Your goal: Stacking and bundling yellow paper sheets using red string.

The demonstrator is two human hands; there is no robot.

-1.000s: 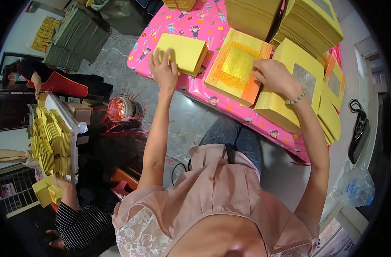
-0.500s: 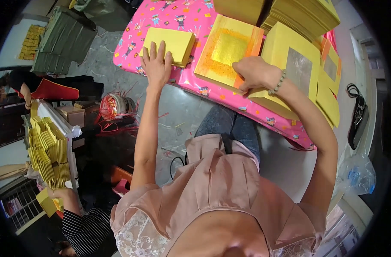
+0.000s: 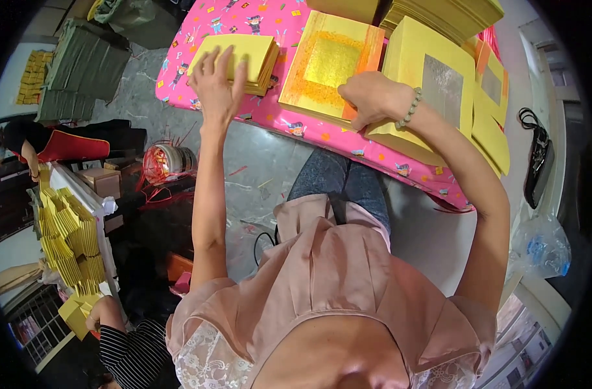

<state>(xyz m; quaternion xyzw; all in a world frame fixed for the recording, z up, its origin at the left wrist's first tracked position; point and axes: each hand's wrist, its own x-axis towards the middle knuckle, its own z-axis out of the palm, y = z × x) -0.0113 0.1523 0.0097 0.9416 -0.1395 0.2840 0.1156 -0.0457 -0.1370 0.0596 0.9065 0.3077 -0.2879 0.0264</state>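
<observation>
My left hand (image 3: 217, 83) is open, its fingers spread over the top and near edge of a small stack of plain yellow paper (image 3: 252, 50). Right of it lies a larger stack of yellow joss paper (image 3: 331, 61) with a gold square and orange borders. My right hand (image 3: 377, 97), fingers curled, grips the near right part of that stack; its fingertips are partly hidden. Under my right wrist sits a tall stack of yellow joss paper with a silver square (image 3: 442, 81). All these lie on a pink patterned table cover (image 3: 279, 120).
More yellow paper stacks (image 3: 438, 16) stand at the table's back, and others (image 3: 490, 97) at its right end. On the left, two people work at a table with folded yellow paper bundles (image 3: 69, 227). A reel with red strapping (image 3: 169, 162) stands on the floor (image 3: 244, 168).
The view has shifted slightly, so the table sits a little higher and further left. My left hand has slid towards the left side of the small stack. My right hand keeps its grip.
</observation>
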